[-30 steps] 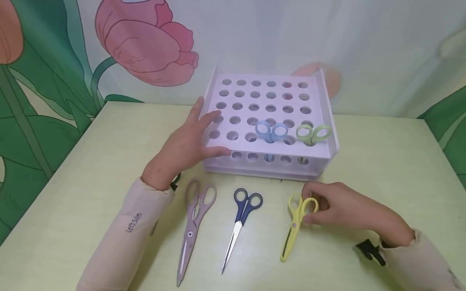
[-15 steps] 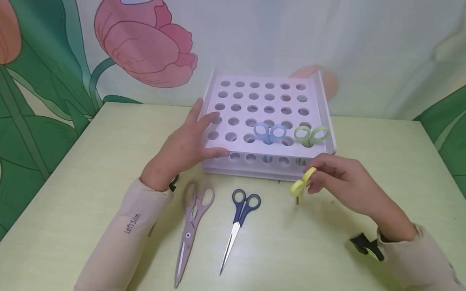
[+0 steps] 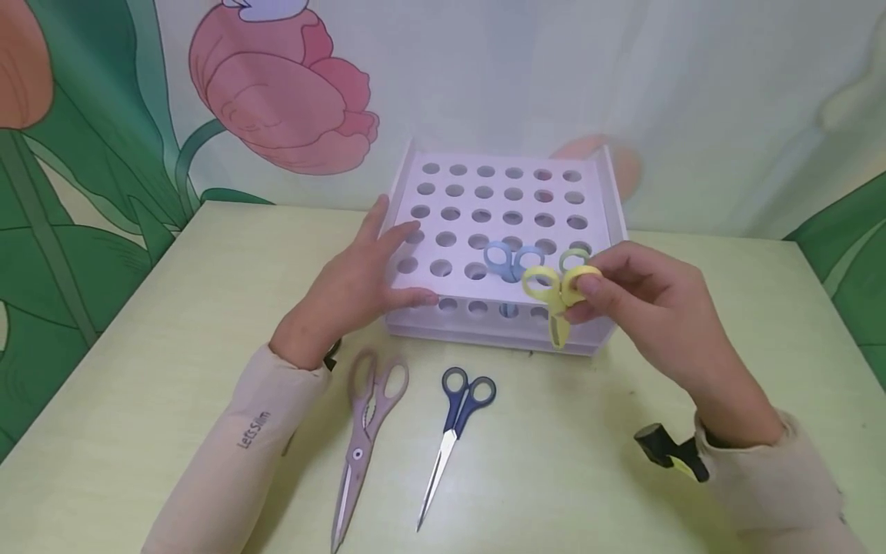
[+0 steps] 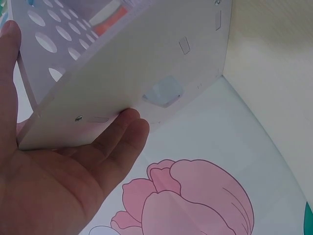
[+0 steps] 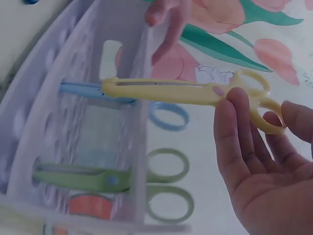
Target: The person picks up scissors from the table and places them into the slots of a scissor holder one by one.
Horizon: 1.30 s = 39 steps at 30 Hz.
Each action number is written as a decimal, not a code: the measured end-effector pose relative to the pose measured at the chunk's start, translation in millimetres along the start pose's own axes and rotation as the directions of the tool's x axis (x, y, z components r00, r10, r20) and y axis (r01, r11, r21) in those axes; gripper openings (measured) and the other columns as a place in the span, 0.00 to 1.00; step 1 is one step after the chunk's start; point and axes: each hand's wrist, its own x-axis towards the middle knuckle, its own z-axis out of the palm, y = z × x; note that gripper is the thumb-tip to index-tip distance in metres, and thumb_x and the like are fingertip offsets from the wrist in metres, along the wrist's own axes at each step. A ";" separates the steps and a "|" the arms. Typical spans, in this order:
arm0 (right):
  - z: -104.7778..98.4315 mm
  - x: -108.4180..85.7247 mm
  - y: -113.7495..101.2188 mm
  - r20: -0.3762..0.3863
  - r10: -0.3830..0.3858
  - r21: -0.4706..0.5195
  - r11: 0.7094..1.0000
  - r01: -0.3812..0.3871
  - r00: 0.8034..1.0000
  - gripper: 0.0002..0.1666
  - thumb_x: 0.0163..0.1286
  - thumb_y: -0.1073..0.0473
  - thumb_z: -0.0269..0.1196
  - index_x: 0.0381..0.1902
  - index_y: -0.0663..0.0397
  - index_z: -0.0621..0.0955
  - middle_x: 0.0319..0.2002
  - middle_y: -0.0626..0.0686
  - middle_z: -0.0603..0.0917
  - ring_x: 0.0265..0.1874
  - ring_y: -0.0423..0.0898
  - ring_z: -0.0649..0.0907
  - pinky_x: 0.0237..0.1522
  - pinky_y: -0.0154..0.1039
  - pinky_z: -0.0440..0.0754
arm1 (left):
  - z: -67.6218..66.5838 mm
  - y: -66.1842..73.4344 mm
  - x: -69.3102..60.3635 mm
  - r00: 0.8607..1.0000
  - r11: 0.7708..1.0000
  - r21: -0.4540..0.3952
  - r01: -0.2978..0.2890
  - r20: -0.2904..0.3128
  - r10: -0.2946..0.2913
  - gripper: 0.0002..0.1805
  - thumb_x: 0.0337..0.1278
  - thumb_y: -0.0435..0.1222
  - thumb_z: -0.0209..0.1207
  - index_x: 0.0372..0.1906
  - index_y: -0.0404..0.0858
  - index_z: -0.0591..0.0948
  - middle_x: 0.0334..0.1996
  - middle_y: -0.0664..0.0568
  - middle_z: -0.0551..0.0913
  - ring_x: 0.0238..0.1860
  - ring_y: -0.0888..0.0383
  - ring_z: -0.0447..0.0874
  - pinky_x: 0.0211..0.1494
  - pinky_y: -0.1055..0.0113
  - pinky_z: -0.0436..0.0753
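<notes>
My left hand (image 3: 353,281) holds the left side of a white rack (image 3: 460,288) with rows of round holes; in the left wrist view its fingers (image 4: 124,137) lie against the outer side wall. Pinched by one handle loop, yellow scissors (image 3: 554,288) hang from my right hand (image 3: 661,308) before the rack's front right, blades downward. In the right wrist view their covered blades (image 5: 161,91) are outside the rack. Blue scissors (image 3: 511,265) and green scissors (image 5: 83,177) stand in front-row holes, handles up. The yellow scissors and right hand mostly hide the green pair in the head view.
On the pale table (image 3: 554,462), pinkish scissors (image 3: 363,438) and navy-handled scissors (image 3: 457,423) lie with handles toward the rack. A wall with painted tulips (image 3: 284,85) rises behind the table.
My right hand has lifted the yellow scissors off the table, turned their blades down and brought them up to the rack's front. My left hand has stayed on the rack.
</notes>
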 end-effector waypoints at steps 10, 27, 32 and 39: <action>20.0 24.9 -19.0 -0.111 -0.068 0.273 0.957 0.096 0.992 0.07 0.72 0.68 0.63 0.40 0.71 0.81 0.38 0.62 0.84 0.33 0.53 0.89 0.45 0.41 0.85 | 0.4 -1.1 0.7 1.000 1.000 0.012 -0.002 -0.005 0.002 0.58 0.46 0.62 0.73 0.79 0.44 0.61 0.81 0.45 0.35 0.68 0.41 0.69 0.50 0.55 0.81; 82.2 71.8 -15.0 -0.109 -0.036 0.224 0.973 0.060 0.993 0.07 0.74 0.65 0.61 0.42 0.66 0.80 0.40 0.61 0.83 0.36 0.54 0.89 0.44 0.46 0.85 | 1.6 -1.8 -1.5 1.000 1.000 -0.008 0.020 0.009 -0.020 0.62 0.45 0.61 0.74 0.81 0.45 0.55 0.81 0.45 0.36 0.69 0.42 0.68 0.58 0.52 0.79; 92.8 75.7 -8.1 -0.082 0.014 0.175 0.985 0.001 0.997 0.08 0.73 0.64 0.62 0.42 0.66 0.81 0.37 0.59 0.84 0.36 0.53 0.88 0.44 0.45 0.85 | 0.7 -0.7 -2.2 1.000 0.999 -0.025 0.025 0.007 -0.025 0.60 0.46 0.60 0.74 0.81 0.46 0.57 0.81 0.45 0.35 0.61 0.44 0.75 0.50 0.56 0.82; 96.9 77.2 -2.5 -0.058 0.073 0.023 0.997 -0.072 0.996 0.07 0.73 0.62 0.64 0.43 0.62 0.83 0.36 0.59 0.85 0.30 0.54 0.86 0.38 0.43 0.85 | -0.3 -0.3 -1.0 1.000 0.999 -0.037 0.010 -0.007 -0.010 0.59 0.46 0.59 0.74 0.81 0.50 0.57 0.82 0.46 0.35 0.56 0.45 0.78 0.47 0.57 0.82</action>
